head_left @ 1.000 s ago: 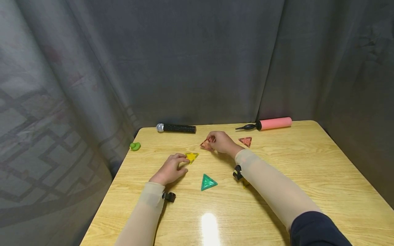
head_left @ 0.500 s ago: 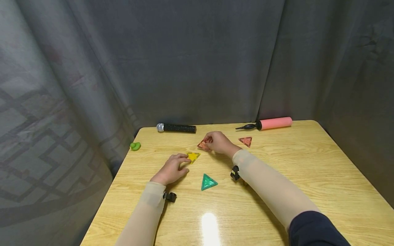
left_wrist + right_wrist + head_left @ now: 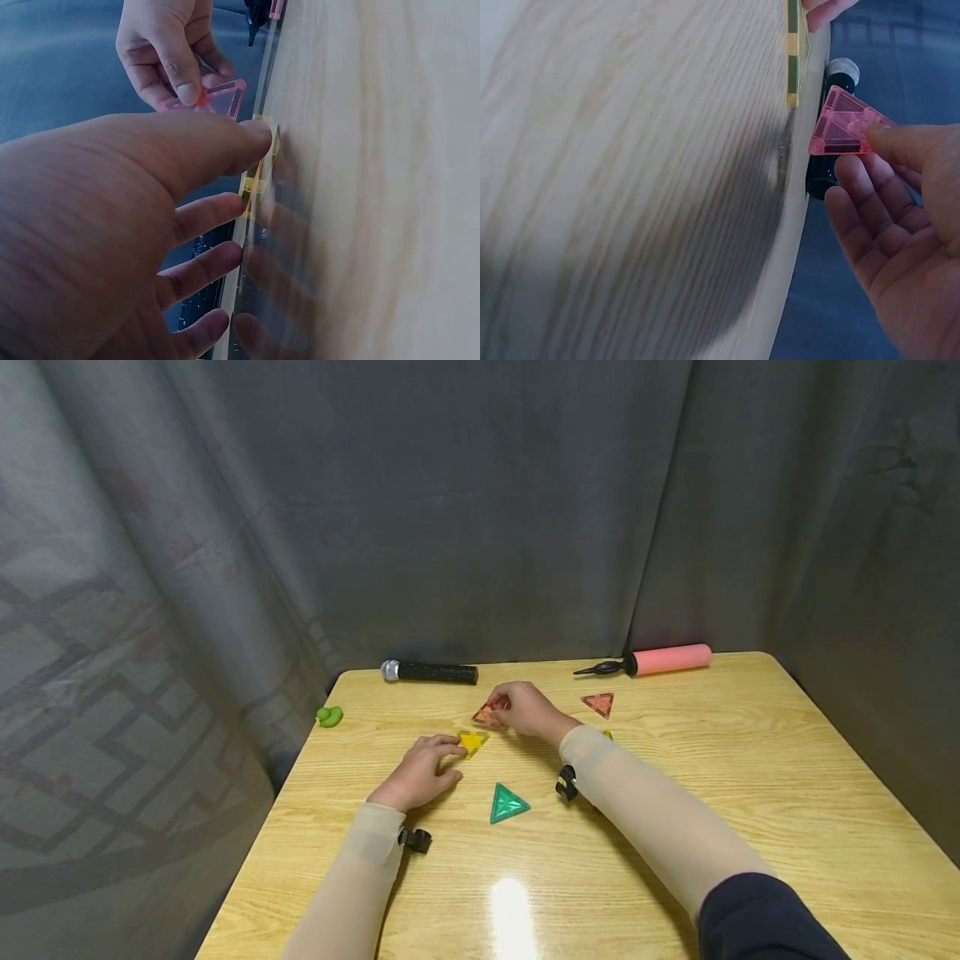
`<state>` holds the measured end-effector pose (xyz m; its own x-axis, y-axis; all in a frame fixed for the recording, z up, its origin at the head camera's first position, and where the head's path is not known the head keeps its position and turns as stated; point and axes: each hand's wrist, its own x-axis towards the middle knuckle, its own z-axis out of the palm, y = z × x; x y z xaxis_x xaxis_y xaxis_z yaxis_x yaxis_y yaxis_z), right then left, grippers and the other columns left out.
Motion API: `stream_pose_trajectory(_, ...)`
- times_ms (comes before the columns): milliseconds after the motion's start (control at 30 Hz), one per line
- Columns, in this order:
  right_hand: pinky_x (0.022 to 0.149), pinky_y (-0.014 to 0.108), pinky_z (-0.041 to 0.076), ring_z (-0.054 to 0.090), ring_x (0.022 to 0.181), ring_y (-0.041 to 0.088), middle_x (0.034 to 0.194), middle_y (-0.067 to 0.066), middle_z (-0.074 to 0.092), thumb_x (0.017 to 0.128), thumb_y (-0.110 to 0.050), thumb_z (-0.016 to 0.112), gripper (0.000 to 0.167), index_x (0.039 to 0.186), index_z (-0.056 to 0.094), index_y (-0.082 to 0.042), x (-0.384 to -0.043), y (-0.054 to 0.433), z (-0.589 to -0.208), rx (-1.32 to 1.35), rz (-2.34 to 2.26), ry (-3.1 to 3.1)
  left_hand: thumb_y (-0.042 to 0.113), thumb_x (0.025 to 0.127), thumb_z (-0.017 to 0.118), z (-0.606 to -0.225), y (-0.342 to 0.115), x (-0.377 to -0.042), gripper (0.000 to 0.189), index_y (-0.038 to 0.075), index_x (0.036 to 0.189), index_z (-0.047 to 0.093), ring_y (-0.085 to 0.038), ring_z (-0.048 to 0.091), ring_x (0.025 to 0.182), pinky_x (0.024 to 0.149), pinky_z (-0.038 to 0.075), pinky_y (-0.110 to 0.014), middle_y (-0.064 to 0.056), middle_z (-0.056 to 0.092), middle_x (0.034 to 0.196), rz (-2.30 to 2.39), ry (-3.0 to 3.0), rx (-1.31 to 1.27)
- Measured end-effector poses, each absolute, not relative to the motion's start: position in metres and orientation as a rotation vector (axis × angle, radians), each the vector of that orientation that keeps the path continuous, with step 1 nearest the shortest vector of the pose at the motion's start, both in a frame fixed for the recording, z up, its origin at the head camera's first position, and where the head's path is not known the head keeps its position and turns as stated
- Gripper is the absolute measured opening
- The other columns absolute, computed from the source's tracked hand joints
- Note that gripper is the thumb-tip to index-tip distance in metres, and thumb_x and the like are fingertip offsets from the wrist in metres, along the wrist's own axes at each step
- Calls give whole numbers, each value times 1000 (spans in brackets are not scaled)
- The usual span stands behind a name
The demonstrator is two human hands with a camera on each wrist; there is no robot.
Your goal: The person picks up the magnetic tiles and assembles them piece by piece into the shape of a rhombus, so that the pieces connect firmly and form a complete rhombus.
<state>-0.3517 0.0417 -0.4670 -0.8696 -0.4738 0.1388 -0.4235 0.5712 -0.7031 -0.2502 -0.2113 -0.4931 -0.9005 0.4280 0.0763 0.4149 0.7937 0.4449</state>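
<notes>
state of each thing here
pink translucent plastic triangle, tilted, pinched in right grip
yellow translucent plastic triangle, flat, at left grip
green translucent triangle, flat
second pink triangle, flat
second yellow piece, mostly hidden
black cylindrical microphone, lying
pink cylindrical pump, lying
green toy duck, resting

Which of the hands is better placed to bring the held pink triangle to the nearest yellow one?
Probably the right hand: it pinches the pink triangle near the yellow triangle, which the left hand touches.
</notes>
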Motion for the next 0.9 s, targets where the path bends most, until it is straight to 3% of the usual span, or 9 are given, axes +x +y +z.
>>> stream_pose_trajectory(300, 65, 30, 53, 61, 74, 17, 87, 0, 67, 98, -5, 72, 11, 108, 75, -10, -348, 34, -468, -813, -1203, 2688, 23, 99, 76, -494, -211, -251, 41, 18, 139, 69, -32, 46, 140, 117, 36, -54, -6, 54, 153, 717, 2948, 712)
stream_pose_trajectory(900, 71, 30, 55, 62, 81, 15, 92, -4, 69, 96, -6, 74, 16, 109, 79, -13, -350, 26, -474, -841, -1155, 2700, 23, 98, 77, -495, -213, -251, 42, 18, 139, 70, -30, 48, 137, 116, 38, -52, -5, 58, 149, 721, 2948, 722)
